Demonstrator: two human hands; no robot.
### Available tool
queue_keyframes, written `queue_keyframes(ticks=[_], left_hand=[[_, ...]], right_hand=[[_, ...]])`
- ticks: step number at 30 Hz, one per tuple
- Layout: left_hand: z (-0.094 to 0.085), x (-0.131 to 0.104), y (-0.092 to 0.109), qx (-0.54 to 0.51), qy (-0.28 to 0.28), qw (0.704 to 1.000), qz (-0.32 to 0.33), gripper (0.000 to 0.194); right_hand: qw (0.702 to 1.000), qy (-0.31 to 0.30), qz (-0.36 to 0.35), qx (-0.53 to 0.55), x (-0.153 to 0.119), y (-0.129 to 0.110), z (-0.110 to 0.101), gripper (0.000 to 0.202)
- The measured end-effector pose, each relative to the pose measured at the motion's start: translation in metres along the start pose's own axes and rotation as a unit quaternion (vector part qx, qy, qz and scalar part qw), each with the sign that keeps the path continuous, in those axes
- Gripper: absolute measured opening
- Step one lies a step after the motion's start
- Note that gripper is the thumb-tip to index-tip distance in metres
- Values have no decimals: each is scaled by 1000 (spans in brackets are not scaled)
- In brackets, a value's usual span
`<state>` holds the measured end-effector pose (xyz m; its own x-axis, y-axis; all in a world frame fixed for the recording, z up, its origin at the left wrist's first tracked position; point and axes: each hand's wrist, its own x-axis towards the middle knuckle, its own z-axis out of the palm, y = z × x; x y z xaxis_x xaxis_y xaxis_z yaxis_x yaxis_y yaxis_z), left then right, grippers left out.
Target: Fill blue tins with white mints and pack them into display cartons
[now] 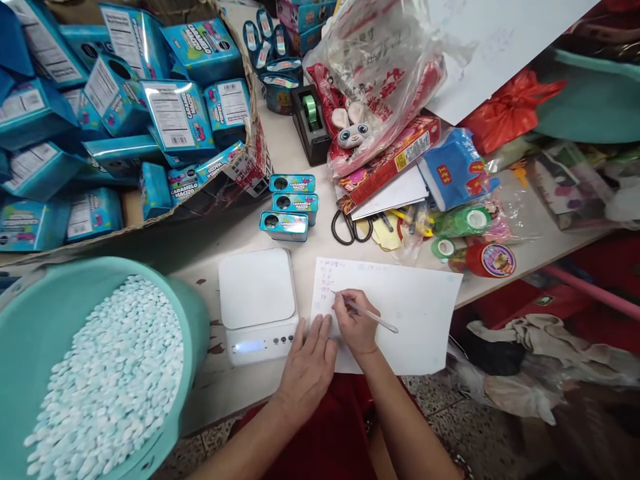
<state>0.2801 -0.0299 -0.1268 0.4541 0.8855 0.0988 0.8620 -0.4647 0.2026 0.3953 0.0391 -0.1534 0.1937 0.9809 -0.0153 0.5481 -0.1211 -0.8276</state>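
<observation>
My right hand [356, 321] is closed round a slim pen [383, 323], its tip on the white paper [420, 320] near a short column of handwritten marks. Flat on the paper's left edge lies my left hand [311, 353], fingers stretched out and holding nothing. Just left of that hand sits a white digital scale [257, 290] with a bare platform and a lit display. Beyond the scale stand three small blue candy boxes [284, 227] in a row, each with a dark round hole in its top.
At left, a teal tub [194, 313] holds many pale blue candies [120, 373]. Behind it, a cardboard carton [257, 153] is full of blue boxes. A tape dispenser [313, 127], black scissors [350, 230], tape rolls [443, 248] and plastic bags [385, 60] crowd the table's far side.
</observation>
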Motion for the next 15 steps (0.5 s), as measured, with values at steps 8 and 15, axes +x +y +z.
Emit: queue_keyframes(ticks=[8, 15], left_hand=[[5, -6, 0, -6, -3, 1000, -3, 19], [5, -6, -1, -4, -10, 1000, 5, 20]], right_hand=[[998, -17, -44, -47, 0, 2, 0, 13], [996, -32, -55, -64, 0, 3, 1, 16]])
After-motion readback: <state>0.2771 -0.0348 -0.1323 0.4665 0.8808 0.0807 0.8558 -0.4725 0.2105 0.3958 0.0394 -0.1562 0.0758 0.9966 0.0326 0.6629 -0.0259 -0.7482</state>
